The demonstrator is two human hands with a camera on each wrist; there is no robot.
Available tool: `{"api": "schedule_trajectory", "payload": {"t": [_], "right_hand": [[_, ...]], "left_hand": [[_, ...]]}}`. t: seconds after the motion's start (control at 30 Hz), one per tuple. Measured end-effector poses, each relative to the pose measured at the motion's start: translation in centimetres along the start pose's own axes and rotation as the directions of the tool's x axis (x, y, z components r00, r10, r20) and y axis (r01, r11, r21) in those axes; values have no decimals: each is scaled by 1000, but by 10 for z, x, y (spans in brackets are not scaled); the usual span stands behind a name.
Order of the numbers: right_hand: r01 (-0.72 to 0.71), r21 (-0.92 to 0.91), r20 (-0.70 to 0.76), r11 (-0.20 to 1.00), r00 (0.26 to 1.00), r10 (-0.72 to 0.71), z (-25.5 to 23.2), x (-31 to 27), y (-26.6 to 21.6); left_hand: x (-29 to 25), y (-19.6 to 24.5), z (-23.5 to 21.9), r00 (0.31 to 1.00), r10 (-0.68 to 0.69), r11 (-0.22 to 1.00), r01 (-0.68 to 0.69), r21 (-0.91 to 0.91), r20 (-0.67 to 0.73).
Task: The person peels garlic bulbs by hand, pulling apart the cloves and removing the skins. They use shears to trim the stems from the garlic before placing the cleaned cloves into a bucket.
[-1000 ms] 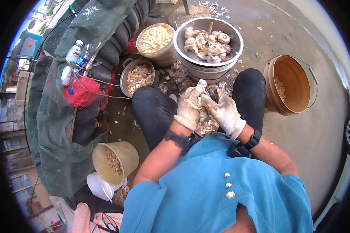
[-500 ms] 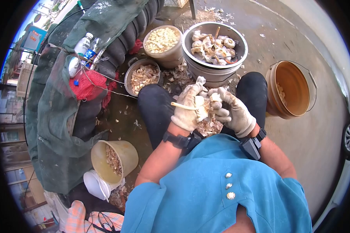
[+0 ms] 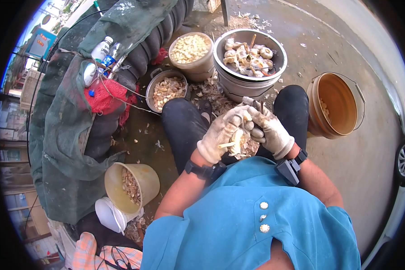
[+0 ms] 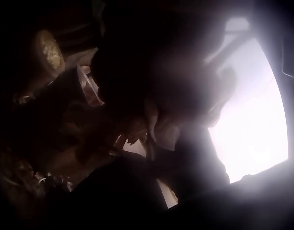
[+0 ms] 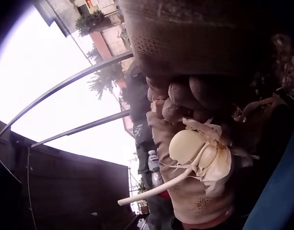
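Left white-gloved hand [image 3: 217, 137]: we're gripping the split garlic bulb with pale stem [image 5: 209, 160]
Right white-gloved hand [image 3: 274, 136]: we're pinching a thin dark stick [image 3: 262, 106], fingers curling
Bulb: resting against left palm, below right fingers
Round grey bowl [image 3: 281, 55]: holding garlic heads beyond both hands
Orange-brown plastic bucket [image 3: 345, 105]: standing right of right hand

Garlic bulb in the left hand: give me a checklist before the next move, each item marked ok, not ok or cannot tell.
1. Left hand holding the bulb: ok.
2. Stem clear of the right hand: ok, it sticks out the other way.
3. Bulb fully free of papery skin: not ok, skin clings around the cloves.
4. Right hand's grip on anything: cannot tell, curled fingers hide it.
5. Bowl stocked with bulbs: ok.
6. Left wrist view usable: not ok, dark with glare.
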State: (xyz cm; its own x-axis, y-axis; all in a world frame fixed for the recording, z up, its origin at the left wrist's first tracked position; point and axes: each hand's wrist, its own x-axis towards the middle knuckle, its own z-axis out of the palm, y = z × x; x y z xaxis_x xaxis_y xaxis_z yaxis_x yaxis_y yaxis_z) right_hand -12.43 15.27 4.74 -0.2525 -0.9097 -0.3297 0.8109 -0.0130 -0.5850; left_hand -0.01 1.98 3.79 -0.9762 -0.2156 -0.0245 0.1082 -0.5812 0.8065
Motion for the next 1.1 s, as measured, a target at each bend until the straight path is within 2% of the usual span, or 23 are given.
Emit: {"api": "schedule_trajectory", "payload": {"t": [0.03,0.1,0.17,0.2,0.27,0.3,0.37,0.4,0.43,0.5,0.53,0.57,0.63,0.67,0.73,0.83,0.97,1.03,1.07,1.1], "right_hand": [[19,-162,-80,987,996,-32,1,0,0],[26,-215,-119,976,991,-53,8,-1,0],[-38,-487,-267,872,958,-108,12,0,-3],[-38,-487,-267,873,958,-108,11,-2,-4],[-38,-509,-231,860,968,-95,3,-7,-7],[-38,-508,-230,861,969,-93,-2,-9,-10],[-109,-548,-162,829,987,22,-8,-13,-14],[-109,-625,-142,773,990,24,-3,-19,-18],[-111,-623,-144,774,989,26,-3,-20,-16],[-3,-796,-43,606,998,-51,-4,-21,-14],[93,-812,43,576,994,-100,-2,-22,-14],[91,-811,40,578,994,-100,-1,-22,-15],[-10,-849,-32,529,999,-33,-1,-21,-18],[-12,-847,-34,531,999,-31,-3,-20,-16],[72,-916,33,395,994,-106,-10,-18,-11],[87,-926,43,368,991,-126,-11,-17,-10],[48,-928,6,370,994,-113,-9,-16,-10],[-84,-871,-97,485,995,-3,-4,-15,-15],[-86,-869,-102,487,995,-5,-4,-15,-14],[-76,-839,-106,539,994,-25,-5,-14,-14]], "left_hand": [[0,1,-1,999,-39,999,40,-15,17],[0,1,1,996,-80,996,81,-31,37],[2,-1,4,998,32,999,-32,9,-47],[2,-2,2,998,31,999,-31,9,-47],[0,-5,-6,987,10,1000,-10,0,-161],[1,-6,-9,987,10,1000,-10,2,-163],[0,-8,-12,984,33,998,-44,-54,-177],[0,-6,-11,982,19,997,-32,-64,-189],[0,-6,-12,982,16,998,-29,-64,-190],[2,-9,-16,988,39,999,-35,30,-148],[3,-11,-17,988,35,999,-31,29,-148],[4,-13,-17,992,47,999,-47,2,-119],[6,-14,-18,994,57,998,-60,-26,-91],[7,-13,-19,996,31,997,-36,-71,-82],[8,-12,-20,997,0,993,-8,-116,-73],[8,-6,-16,994,-71,986,57,-159,-88],[3,1,-4,990,-61,998,61,-4,-125],[4,1,-2,991,-54,996,61,57,-124],[5,1,-1,986,-46,995,59,85,-157],[7,0,-1,981,-33,992,55,112,-191]]}}
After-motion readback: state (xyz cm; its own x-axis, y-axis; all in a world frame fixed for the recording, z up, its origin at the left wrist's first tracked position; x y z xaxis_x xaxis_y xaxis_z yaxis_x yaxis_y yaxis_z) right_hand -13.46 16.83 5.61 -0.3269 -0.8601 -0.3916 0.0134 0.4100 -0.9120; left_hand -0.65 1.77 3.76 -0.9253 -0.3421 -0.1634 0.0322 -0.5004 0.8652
